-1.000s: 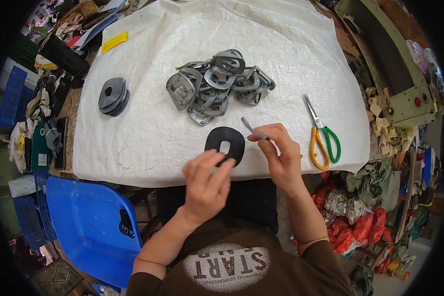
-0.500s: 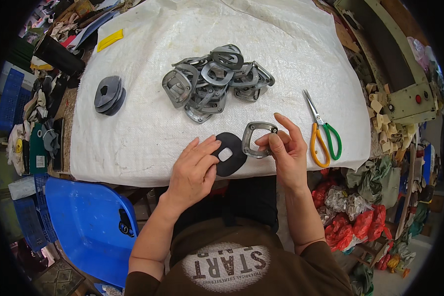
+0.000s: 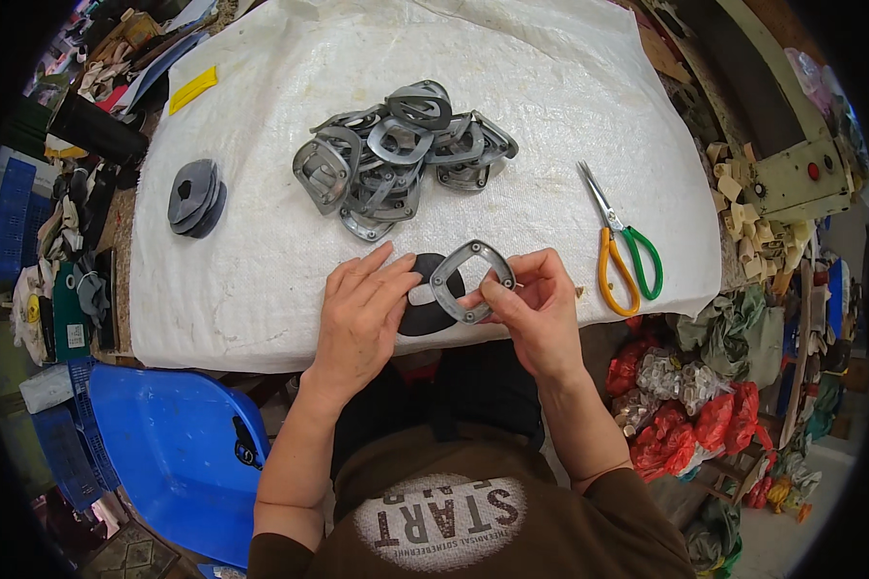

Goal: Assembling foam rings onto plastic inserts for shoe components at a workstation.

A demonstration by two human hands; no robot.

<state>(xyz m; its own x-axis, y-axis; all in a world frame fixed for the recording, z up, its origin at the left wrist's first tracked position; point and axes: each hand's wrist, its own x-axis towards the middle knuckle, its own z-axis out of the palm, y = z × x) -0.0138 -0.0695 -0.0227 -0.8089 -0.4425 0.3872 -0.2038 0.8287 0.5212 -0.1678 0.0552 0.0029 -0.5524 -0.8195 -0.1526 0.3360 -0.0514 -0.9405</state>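
Observation:
My left hand (image 3: 362,304) lies with its fingers stretched over the left part of a flat black disc (image 3: 425,321), which has a squarish hole in its middle. The disc rests near the front edge of the white-covered table. Between thumb and fingers, my right hand (image 3: 536,309) pinches a grey metal ring frame (image 3: 499,264), rounded-square with small holes at its corners. The frame is tilted and overlaps the disc's right side; whether they touch I cannot tell. Beyond my hands lies a heap of similar metal frames (image 3: 402,154).
Scissors (image 3: 609,222) with orange and green handles lie right of my hands. A stack of grey discs (image 3: 191,198) and a yellow strip (image 3: 193,89) lie on the left of the white sheet (image 3: 261,280). A blue tub (image 3: 164,444) stands below left, red bags (image 3: 661,444) below right.
My right hand has brought the metal frame leftward over the disc's edge and turned it so its corner holes face up. My left hand stays on the disc. The whole view has shifted slightly.

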